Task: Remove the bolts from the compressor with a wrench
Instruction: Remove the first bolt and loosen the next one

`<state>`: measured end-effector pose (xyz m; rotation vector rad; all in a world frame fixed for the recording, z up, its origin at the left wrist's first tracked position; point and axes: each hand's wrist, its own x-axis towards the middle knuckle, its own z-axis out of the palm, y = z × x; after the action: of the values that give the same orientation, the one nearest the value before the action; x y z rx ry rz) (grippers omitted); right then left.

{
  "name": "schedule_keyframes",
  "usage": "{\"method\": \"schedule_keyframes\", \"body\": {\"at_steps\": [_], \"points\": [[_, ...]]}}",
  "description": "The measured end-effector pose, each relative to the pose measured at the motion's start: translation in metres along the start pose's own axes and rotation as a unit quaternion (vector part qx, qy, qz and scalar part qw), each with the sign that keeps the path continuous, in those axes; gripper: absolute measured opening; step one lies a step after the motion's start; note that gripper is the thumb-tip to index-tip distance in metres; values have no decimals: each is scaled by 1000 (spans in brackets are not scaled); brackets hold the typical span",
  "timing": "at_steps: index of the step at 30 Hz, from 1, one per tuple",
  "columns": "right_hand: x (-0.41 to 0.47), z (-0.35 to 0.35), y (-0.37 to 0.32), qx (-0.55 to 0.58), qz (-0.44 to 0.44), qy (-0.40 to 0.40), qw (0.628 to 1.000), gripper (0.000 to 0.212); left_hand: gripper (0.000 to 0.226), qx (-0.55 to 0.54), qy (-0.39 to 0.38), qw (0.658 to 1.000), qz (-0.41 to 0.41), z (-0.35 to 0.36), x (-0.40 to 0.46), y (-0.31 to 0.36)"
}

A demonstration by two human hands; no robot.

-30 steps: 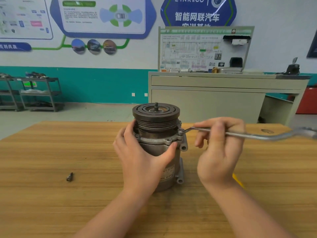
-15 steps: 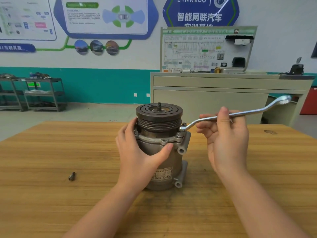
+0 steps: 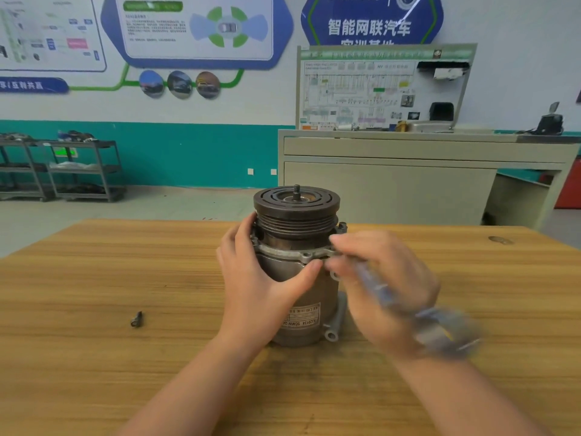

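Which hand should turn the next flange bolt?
Right. The right hand already grips the wrench beside the flange bolt, while the left hand grips the compressor, steadying it.

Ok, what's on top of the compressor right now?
The compressor stands upright with its dark grooved pulley on top and a short threaded shaft sticking up from its centre. Nothing rests on the pulley; the centre recess is too dim to make out.
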<state>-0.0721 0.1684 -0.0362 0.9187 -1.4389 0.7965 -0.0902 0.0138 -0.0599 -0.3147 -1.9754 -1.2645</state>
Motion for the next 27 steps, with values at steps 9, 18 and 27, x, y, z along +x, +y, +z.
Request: {"method": "schedule_keyframes", "body": {"at_steps": [9,18,27], "points": [[33,-10,26,454,573,285,620,27,96,-14,-19,1000,-11,0,-1,1],[27,-7,7,216,380,205,875,20,99,-9,-21,1000,-11,-2,-1,2],[7,-2,-2,5,5,-9,1000,26,106,-1,-9,1000,-9,-1,-1,1]]}}
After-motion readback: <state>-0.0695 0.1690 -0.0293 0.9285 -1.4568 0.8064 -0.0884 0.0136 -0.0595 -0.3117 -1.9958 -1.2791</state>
